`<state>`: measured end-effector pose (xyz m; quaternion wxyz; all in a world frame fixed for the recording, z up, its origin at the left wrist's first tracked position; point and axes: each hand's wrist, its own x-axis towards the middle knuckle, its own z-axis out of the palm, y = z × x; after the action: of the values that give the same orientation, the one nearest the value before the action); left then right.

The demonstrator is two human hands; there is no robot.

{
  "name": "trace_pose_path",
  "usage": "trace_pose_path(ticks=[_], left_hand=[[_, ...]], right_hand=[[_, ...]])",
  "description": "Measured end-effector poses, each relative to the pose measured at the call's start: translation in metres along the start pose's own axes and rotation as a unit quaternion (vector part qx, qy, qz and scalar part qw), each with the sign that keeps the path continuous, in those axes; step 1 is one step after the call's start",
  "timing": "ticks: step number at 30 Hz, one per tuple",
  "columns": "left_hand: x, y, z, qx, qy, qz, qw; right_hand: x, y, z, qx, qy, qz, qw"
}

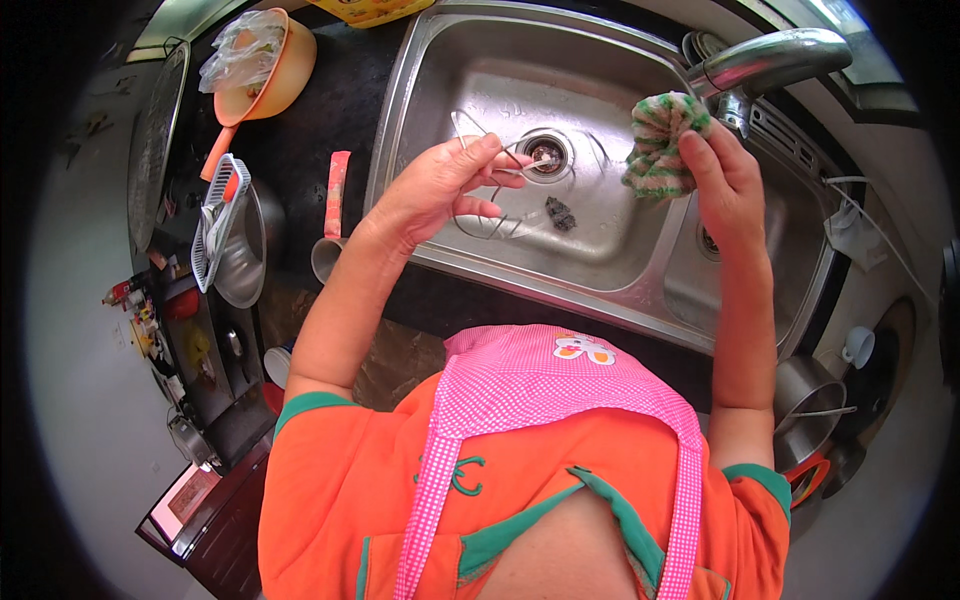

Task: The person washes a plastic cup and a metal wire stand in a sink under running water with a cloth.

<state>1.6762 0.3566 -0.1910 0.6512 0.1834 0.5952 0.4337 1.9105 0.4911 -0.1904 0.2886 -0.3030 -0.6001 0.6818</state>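
My left hand is over the large basin of a stainless steel double sink, its fingers closed on a bent thin wire rack whose exact shape is hard to make out. At the right, my right hand grips a bunched green-and-white striped cloth above the divider between the two basins, just below the faucet. Beneath the wire lies the round drain. A dark clump, perhaps a scouring pad, rests on the basin floor near it.
Left of the sink stand an orange-handled pot holding a plastic bag, a red packet, a metal cup and a white plastic basket by a steel bowl. Metal pots sit at the right. A dark counter edge runs before me.
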Motion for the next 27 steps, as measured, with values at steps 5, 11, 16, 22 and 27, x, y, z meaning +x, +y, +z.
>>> trace_pose_path(ticks=[5, 11, 16, 22, 27], left_hand=[[0.008, -0.009, 0.012, -0.004, 0.007, 0.041, 0.999], [0.014, -0.019, 0.04, 0.012, 0.144, 0.128, 0.981], [0.0, -0.02, 0.04, 0.015, 0.144, 0.131, 0.981], [0.004, -0.026, 0.035, -0.014, 0.129, 0.126, 0.984], [0.002, -0.03, 0.028, -0.07, 0.122, 0.096, 0.985]], right_hand=[[-0.002, -0.017, 0.038, -0.136, -0.003, -0.133, 0.982], [0.011, 0.045, 0.087, -0.455, 0.067, -0.365, 0.81], [0.014, 0.052, 0.071, -0.448, 0.021, -0.37, 0.814], [0.019, 0.06, 0.05, -0.472, 0.03, -0.324, 0.819], [0.017, 0.066, 0.049, -0.444, 0.013, -0.239, 0.863]])
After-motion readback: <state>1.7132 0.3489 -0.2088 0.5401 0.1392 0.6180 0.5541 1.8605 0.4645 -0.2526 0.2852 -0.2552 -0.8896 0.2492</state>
